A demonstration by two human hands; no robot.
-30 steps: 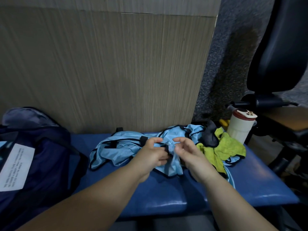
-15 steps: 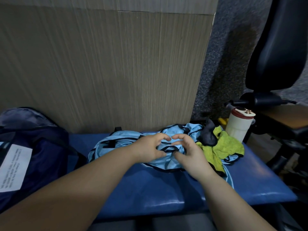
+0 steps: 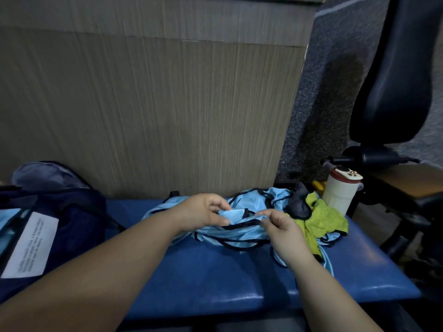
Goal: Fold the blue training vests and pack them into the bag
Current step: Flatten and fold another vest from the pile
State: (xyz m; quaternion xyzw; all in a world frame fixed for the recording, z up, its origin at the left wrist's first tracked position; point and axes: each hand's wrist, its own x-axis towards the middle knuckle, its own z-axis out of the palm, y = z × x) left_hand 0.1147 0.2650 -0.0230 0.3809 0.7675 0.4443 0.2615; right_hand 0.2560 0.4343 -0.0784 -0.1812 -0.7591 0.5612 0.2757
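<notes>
Indoor room, office-like, maybe sports-club back room. Padded blue bench (image 3: 215, 283) against wood-grain wall panel (image 3: 143, 116); grey speckled partition (image 3: 323, 92) beside it. Black swivel chair (image 3: 395, 80) at right. White tumbler (image 3: 339, 191) on bench end, navy bag (image 3: 72, 212) at left, heap of blue vests (image 3: 239, 233) between.

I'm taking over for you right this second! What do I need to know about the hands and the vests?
Left hand and right hand: each pinches the black-trimmed edge of the top blue vest.
Things: that vest lies bunched with more blue fabric on the bench. The bag is to the left, apart from the pile.
Done: no folded vest shows on the bench.
Left: spread and fold this vest, then the others, and pack them into the bag.
</notes>
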